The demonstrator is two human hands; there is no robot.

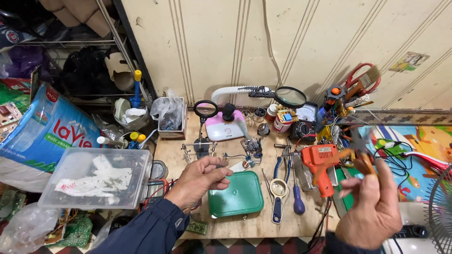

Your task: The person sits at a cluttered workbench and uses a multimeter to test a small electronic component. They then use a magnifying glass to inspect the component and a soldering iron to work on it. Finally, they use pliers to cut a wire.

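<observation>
while both hands are up over the desk [235, 226], neither one shows much of what it's got. left hand [200, 178] is pinched shut on some small part [221, 163] between thumb and fingertips, too tiny to tell what it is, hovering just above the green tray [235, 195]. right hand [372, 207] is raised on the far side, fingers curled around a blurry tool [360, 153] with orange-brown handles, maybe pliers or cutters, but motion blur eats the tip so can't really say. the back of that hand hides the grip itself.

between the hands on the desk: an orange solder gun [320, 162], a purple screwdriver [298, 200], blue pliers [281, 164] and a white-handled loupe thing [278, 193]. further back there's a helping-hands stand [202, 141] with its magnifier [205, 109], plus a pink lamp base [227, 128]. a clear plastic box [96, 176] sits at the left, partly covering the desk edge. a fan [440, 211] is cut off at the right edge. wires behind the right hand are a tangle, can't trace them.
</observation>
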